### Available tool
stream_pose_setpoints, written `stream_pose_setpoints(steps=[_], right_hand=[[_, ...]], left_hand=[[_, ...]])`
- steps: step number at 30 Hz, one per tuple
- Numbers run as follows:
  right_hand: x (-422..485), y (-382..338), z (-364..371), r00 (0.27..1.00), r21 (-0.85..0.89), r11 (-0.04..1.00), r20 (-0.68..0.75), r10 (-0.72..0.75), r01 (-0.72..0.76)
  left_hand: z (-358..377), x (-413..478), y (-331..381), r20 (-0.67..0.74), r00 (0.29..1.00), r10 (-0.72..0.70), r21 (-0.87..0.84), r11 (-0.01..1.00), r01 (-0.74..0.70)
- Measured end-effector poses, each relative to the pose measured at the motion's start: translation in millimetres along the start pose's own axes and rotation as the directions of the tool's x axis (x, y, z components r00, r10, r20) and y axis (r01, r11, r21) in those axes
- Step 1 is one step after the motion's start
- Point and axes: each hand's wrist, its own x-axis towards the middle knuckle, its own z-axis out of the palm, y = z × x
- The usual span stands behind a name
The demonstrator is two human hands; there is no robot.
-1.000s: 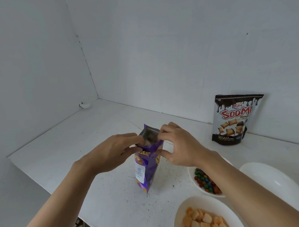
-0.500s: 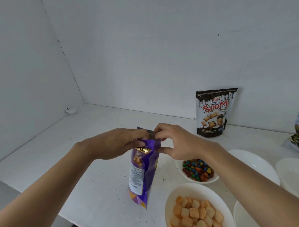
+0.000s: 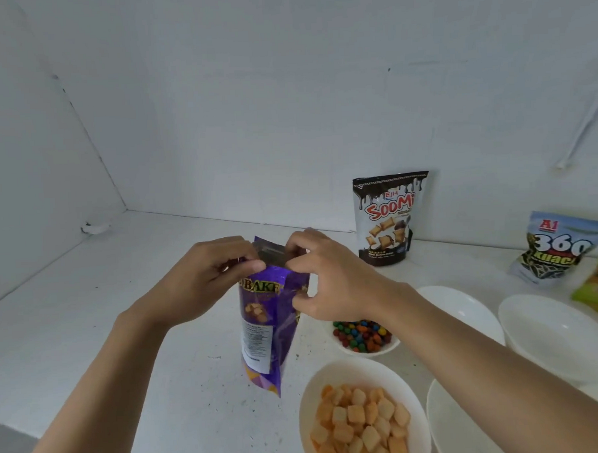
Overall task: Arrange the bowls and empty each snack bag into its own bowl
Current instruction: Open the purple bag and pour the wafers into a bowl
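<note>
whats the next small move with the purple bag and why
Probably set the purple bag aside: the left hand and right hand pinch its open top, it looks flat, and the bowl of orange squares matches its printed picture, so it seems emptied. The Soomi bag stands untouched.

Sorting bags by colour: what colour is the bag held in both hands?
The bag is purple, with gold lettering and a white label; head view.
</note>
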Motion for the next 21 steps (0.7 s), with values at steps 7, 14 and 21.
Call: stream_pose_setpoints(steps=[7,14,21], right_hand=[[-8.3,1.1,-14.6,0.971,-0.096,0.995,-0.236,-0.043,0.021],[-27.9,26.1,-50.7,0.885,0.284,0.955,-0.419,0.201,-0.083],[-77.5,59.5,-98.4,0.734,0.658,0.742,-0.441,0.517,-0.128]], left_hand=[[22.1,19.8,17.2,-0.284,0.957,-0.049,-0.019,0.999,0.045],[71.0,30.2,64.0,-0.085,0.919,-0.386,-0.610,0.749,0.258],[140.5,34.6,96.4,-0.185,0.858,-0.479,-0.638,0.723,0.265]])
